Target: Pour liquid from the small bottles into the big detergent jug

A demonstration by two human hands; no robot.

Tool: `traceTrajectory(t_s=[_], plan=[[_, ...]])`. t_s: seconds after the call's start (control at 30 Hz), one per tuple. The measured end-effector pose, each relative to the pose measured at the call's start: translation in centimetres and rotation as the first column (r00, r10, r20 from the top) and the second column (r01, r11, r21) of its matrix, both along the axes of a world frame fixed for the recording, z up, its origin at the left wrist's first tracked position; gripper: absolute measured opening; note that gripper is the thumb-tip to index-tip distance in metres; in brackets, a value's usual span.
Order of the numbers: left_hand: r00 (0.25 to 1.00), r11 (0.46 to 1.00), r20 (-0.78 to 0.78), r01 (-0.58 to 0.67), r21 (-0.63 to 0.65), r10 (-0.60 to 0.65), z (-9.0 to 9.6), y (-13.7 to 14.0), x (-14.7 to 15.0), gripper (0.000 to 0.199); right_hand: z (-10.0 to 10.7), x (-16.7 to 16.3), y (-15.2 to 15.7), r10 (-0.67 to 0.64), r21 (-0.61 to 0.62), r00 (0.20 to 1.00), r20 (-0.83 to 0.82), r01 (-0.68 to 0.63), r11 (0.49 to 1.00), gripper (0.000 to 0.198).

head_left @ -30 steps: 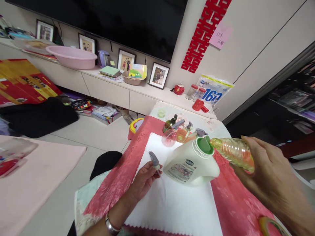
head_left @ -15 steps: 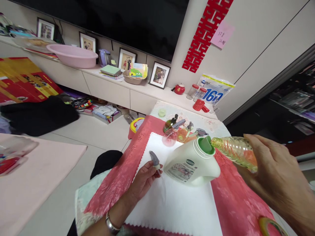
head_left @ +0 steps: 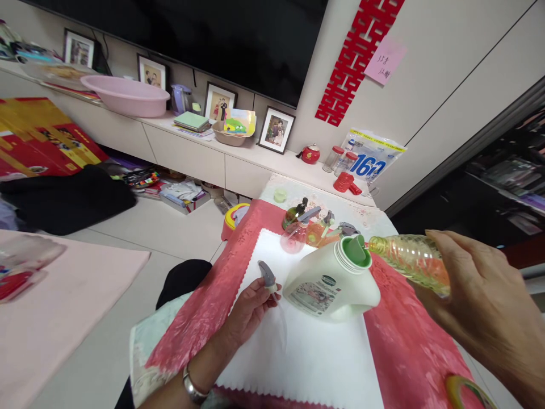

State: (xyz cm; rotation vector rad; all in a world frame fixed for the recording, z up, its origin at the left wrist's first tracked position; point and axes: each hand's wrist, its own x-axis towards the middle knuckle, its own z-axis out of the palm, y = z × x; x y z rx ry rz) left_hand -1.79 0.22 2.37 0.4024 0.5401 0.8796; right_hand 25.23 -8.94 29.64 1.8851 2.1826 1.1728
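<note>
My left hand [head_left: 251, 309] pinches a grey spray nozzle [head_left: 268, 275] by its collar, with the thin clear tube hanging below over the white mat. In my right hand [head_left: 481, 301] is a clear yellowish bottle [head_left: 411, 258], tipped nearly level, its neck pointing left at the mouth of a large pale-green detergent jug [head_left: 332, 284]. The jug stands uncapped in the middle, a green spout showing in its opening. Whether liquid runs from the bottle I cannot tell. Behind the jug stand a pink spray bottle [head_left: 294, 236] and several other small bottles, partly hidden.
A white mat [head_left: 298, 363] with a scalloped edge lies on the red tablecloth [head_left: 413, 324]. A roll of tape [head_left: 468, 392] sits at the lower right. Behind the table runs a low cabinet [head_left: 183, 147] with a pink basin [head_left: 125, 96] and picture frames.
My right hand and the yellowish bottle have shifted slightly right, leaving the bottle's neck a little farther from the jug's spout. My left hand holds still with the nozzle.
</note>
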Motion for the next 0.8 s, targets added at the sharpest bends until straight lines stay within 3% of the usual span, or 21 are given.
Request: traceTrajectory(t_s=[0.8], plan=[[1.000,1.000,-0.001,-0.007,-0.010,0.007,-0.05,0.06,0.00,0.044,0.72,0.22,-0.12,0.016,0.011,0.999,0.043,-0.016,1.000,0.051]])
